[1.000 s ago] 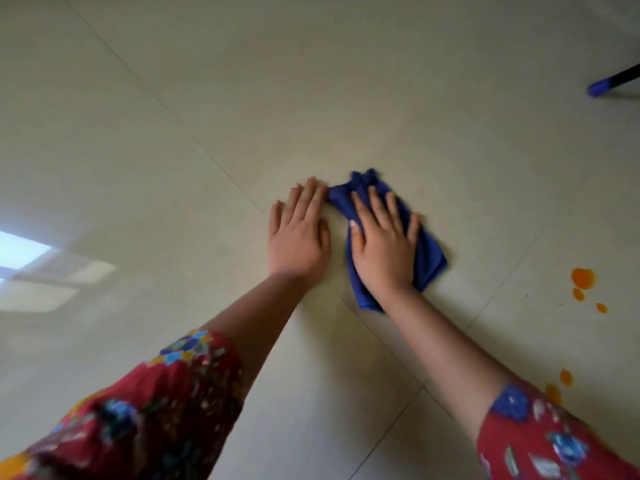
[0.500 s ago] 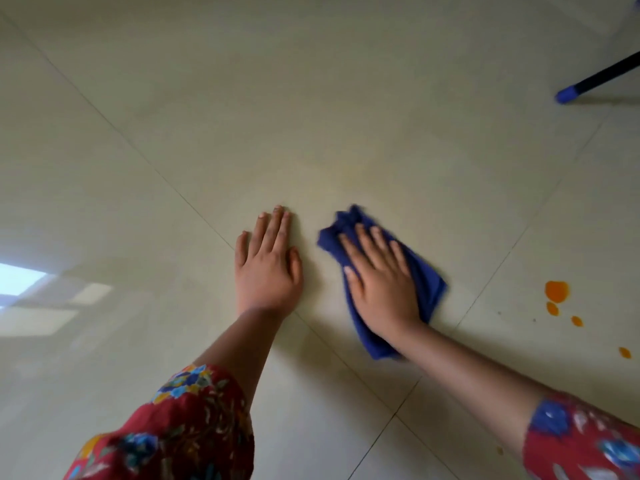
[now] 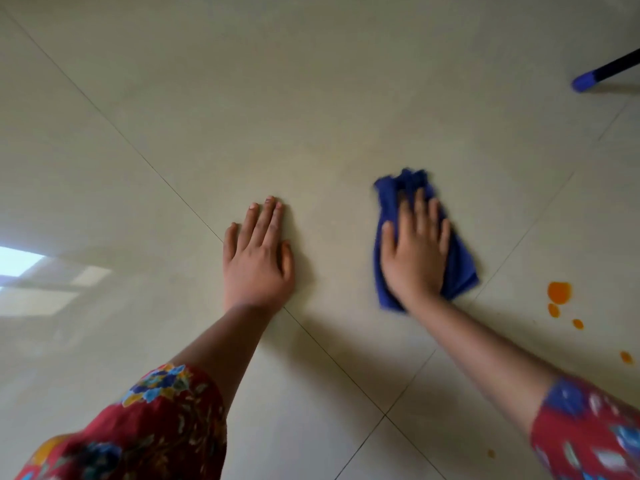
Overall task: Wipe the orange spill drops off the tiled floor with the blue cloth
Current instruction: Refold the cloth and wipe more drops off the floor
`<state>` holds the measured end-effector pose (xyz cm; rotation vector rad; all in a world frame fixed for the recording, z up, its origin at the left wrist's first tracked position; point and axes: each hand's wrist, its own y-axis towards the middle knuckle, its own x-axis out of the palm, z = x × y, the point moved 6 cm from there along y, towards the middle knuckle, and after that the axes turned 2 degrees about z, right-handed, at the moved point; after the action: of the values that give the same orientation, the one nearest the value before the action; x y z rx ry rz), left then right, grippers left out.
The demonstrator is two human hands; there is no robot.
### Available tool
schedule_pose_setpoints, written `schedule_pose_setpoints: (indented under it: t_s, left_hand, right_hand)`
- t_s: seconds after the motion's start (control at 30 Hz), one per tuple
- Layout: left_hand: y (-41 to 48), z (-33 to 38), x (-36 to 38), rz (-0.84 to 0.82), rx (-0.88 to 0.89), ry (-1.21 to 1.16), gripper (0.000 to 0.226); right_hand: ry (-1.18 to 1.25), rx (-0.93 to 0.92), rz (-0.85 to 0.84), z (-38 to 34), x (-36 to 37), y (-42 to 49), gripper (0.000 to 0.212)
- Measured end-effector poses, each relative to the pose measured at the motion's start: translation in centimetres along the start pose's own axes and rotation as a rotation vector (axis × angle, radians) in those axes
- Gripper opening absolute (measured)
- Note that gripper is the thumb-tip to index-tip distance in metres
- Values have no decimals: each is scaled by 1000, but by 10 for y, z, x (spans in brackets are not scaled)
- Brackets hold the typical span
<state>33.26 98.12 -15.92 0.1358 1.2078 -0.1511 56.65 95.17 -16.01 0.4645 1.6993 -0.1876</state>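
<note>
The blue cloth [image 3: 460, 268] lies crumpled on the pale tiled floor [image 3: 311, 109], right of centre. My right hand [image 3: 415, 251] presses flat on it with straight fingers and is motion-blurred. My left hand [image 3: 258, 258] rests flat on the bare tile to the left, apart from the cloth. Several orange spill drops [image 3: 558, 292] sit on the floor to the right of the cloth, the largest at the top, smaller ones [image 3: 626, 357] trailing toward the lower right. One faint drop [image 3: 491, 453] lies near my right sleeve.
A dark pole with a blue tip [image 3: 583, 81] touches the floor at the upper right. Grout lines cross under my arms. A bright window reflection [image 3: 20, 261] shines on the tiles at the left edge.
My right hand has slid the cloth to the right, away from my left hand and closer to the orange drops. My left hand stays flat on the tile.
</note>
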Motion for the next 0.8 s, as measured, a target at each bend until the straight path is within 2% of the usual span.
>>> schedule_pose_setpoints:
  t_s: [0.07, 0.13, 0.2, 0.3, 0.4, 0.5, 0.6, 0.67, 0.73, 0.8]
  left_hand:
    - [1, 1, -1, 8, 2, 0, 62]
    - [1, 1, -1, 22, -3, -8, 61]
    - [1, 1, -2, 22, -4, -3, 61]
    - [0, 1, -2, 2, 0, 8, 62]
    - [0, 1, -1, 1, 0, 6, 62]
    - [-1, 2, -1, 0, -1, 11, 62]
    - [0, 1, 0, -4, 2, 8, 62]
    - [0, 1, -1, -2, 0, 7, 62]
    - [0, 1, -1, -3, 5, 7, 62]
    - [0, 0, -2, 1, 4, 3, 61]
  right_hand:
    - [41, -242, -45, -43, 1, -35, 55]
    - [109, -463, -109, -86, 11, -33, 50]
    - [128, -513, -119, -113, 21, 4, 49]
    - [89, -375, -166, -107, 32, 81, 50]
    - [21, -147, -105, -39, 31, 119, 54]
    - [-9, 8, 45, 35, 9, 88, 59]
    - [-11, 58, 5, 55, -9, 18, 58]
    - [-15, -102, -35, 24, -12, -34, 55]
    - [26, -356, -98, -18, -9, -66, 51]
    - [85, -507, -139, -43, -3, -53, 47]
